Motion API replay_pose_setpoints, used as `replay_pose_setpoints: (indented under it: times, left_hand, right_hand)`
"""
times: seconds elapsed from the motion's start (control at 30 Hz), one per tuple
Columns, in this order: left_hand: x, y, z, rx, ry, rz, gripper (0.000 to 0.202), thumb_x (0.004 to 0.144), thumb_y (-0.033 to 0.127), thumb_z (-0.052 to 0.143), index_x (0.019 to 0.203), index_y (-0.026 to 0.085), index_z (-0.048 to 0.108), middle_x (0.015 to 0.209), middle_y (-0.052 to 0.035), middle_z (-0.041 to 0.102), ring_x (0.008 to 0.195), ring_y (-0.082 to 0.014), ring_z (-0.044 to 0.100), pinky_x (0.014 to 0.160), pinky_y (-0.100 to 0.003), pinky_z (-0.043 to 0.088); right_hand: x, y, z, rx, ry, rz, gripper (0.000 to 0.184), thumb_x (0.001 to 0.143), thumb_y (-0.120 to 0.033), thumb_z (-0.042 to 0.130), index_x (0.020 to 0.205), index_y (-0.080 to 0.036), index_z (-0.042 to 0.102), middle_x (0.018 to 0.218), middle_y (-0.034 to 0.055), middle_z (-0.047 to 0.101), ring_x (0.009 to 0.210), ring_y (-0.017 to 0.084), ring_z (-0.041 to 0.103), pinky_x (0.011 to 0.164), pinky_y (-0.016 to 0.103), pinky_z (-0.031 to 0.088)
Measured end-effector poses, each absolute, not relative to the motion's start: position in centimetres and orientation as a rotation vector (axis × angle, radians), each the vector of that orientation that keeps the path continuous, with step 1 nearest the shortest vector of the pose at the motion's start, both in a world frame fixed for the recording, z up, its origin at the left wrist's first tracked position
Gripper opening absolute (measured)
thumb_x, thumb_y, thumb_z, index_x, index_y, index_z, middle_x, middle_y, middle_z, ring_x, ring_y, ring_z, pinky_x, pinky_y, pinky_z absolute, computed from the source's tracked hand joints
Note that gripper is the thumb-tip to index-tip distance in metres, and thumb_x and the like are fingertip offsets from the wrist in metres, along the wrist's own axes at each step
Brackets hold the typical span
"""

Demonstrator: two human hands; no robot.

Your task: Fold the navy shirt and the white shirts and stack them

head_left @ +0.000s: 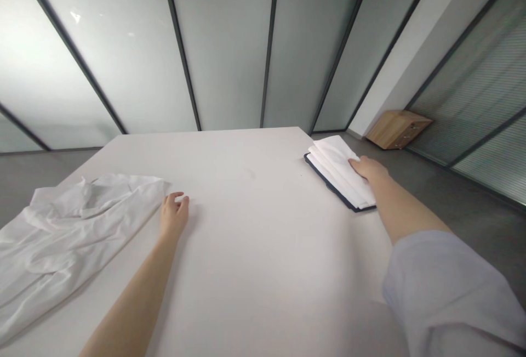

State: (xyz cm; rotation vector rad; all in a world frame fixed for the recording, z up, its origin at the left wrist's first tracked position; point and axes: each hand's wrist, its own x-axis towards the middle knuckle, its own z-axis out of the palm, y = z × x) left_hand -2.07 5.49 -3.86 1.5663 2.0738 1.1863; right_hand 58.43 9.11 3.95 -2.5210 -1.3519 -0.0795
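Clock positions are read from the centre of the white table (246, 236), with 12 o'clock straight ahead.

At 9 o'clock, a crumpled white cloth (78, 236) lies in loose folds on the table. Just beside its right edge is the left hand (173, 217). Its fingers (179, 199) are loosely curled, partly open, and hold nothing.

At 2 o'clock, a folded white cloth (339, 170) lies in a layered stack on a dark blue board (329, 182), the edge of which shows along the stack's lower left side. The right hand (369, 170) rests on the right end of the stack, with its fingers (355, 166) laid close together on top of the cloth. Whether they grip it, you cannot tell from this view. A pale sleeve (444, 291) covers the right upper arm.

Beyond the table, at far right, a wooden box (398, 129) stands on the grey floor (472, 203).
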Motion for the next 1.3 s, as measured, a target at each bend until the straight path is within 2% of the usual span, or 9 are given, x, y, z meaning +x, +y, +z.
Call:
replay_pose_setpoints:
  times: [0.13, 0.3, 0.43, 0.57, 0.7, 0.8, 0.97, 1.3]
  left_hand:
    - [-2.0, 5.7, -4.0, 1.579, 2.075, 1.193, 0.028, 0.082, 0.037, 0.048, 0.101, 0.02, 0.061, 0.1, -0.0073, 0.061, 0.087, -0.0216, 0.063, 0.093, -0.038, 0.047]
    - [-1.7, 6.0, -4.0, 1.628, 2.061, 1.084, 0.029, 0.085, 0.037, 0.046, 0.103, 0.02, 0.062, 0.096, -0.0079, 0.066, 0.089, -0.0223, 0.064, 0.089, -0.037, 0.047]
    - [-1.1, 5.9, -3.8, 1.718, 2.05, 0.852, 0.027, 0.088, 0.035, 0.045, 0.099, 0.021, 0.064, 0.095, -0.008, 0.071, 0.097, -0.0236, 0.065, 0.085, -0.034, 0.047]
    - [-0.7, 5.7, -3.5, 1.808, 2.065, 0.748, 0.024, 0.088, 0.033, 0.048, 0.099, 0.022, 0.067, 0.102, -0.0074, 0.073, 0.102, -0.0223, 0.065, 0.086, -0.032, 0.045]
    - [-0.4, 5.4, -3.3, 1.829, 2.074, 0.716, 0.023, 0.088, 0.031, 0.049, 0.101, 0.023, 0.067, 0.105, -0.0063, 0.073, 0.103, -0.0202, 0.064, 0.087, -0.03, 0.044]
    - [-0.3, 5.4, -3.2, 1.837, 2.064, 0.72, 0.024, 0.088, 0.03, 0.049, 0.101, 0.022, 0.067, 0.104, -0.0069, 0.073, 0.102, -0.0203, 0.064, 0.087, -0.031, 0.044]
    - [-0.4, 5.5, -3.4, 1.85, 2.065, 0.722, 0.024, 0.088, 0.031, 0.05, 0.101, 0.022, 0.068, 0.104, -0.0076, 0.073, 0.101, -0.0213, 0.064, 0.087, -0.032, 0.044]
    - [-0.4, 5.2, -3.3, 1.889, 2.073, 0.684, 0.025, 0.088, 0.03, 0.05, 0.104, 0.021, 0.068, 0.106, -0.0087, 0.072, 0.104, -0.0221, 0.063, 0.089, -0.033, 0.044]
  right_hand:
    - [56.7, 8.3, 6.6, -2.422, -1.175, -0.181, 0.055, 0.093, -0.051, 0.043, 0.126, -0.011, 0.057, 0.123, 0.0238, 0.061, 0.113, 0.033, 0.057, 0.092, 0.047, 0.043]
    - [51.7, 7.3, 8.6, -1.94, -1.257, -0.374, 0.038, 0.094, -0.036, 0.041, 0.115, -0.012, 0.061, 0.106, 0.0172, 0.068, 0.102, 0.026, 0.06, 0.091, 0.041, 0.043]
    - [44.3, 6.9, 4.8, -1.655, -1.506, -0.172, 0.034, 0.094, -0.038, 0.038, 0.106, -0.017, 0.062, 0.101, 0.0119, 0.069, 0.091, 0.023, 0.062, 0.086, 0.037, 0.046]
    - [36.3, 6.6, -1.4, -1.587, -1.795, 0.175, 0.027, 0.091, -0.037, 0.045, 0.099, -0.02, 0.064, 0.099, 0.0087, 0.07, 0.091, 0.022, 0.063, 0.083, 0.034, 0.048]
    - [32.1, 6.2, -5.5, -1.678, -1.965, 0.161, 0.021, 0.087, -0.033, 0.053, 0.095, -0.022, 0.068, 0.104, 0.0091, 0.068, 0.097, 0.023, 0.061, 0.088, 0.036, 0.046]
    - [32.0, 6.1, -6.5, -1.696, -2.026, 0.082, 0.016, 0.085, -0.03, 0.056, 0.091, -0.023, 0.069, 0.106, 0.009, 0.068, 0.099, 0.025, 0.06, 0.09, 0.038, 0.045]
    - [33.3, 6.2, -6.8, -1.567, -2.067, 0.15, 0.016, 0.085, -0.027, 0.056, 0.091, -0.023, 0.069, 0.104, 0.0068, 0.069, 0.098, 0.022, 0.061, 0.09, 0.036, 0.046]
    - [33.2, 6.3, -6.9, -1.548, -2.073, 0.186, 0.016, 0.084, -0.025, 0.057, 0.091, -0.021, 0.07, 0.105, 0.0089, 0.069, 0.1, 0.023, 0.061, 0.092, 0.037, 0.046]
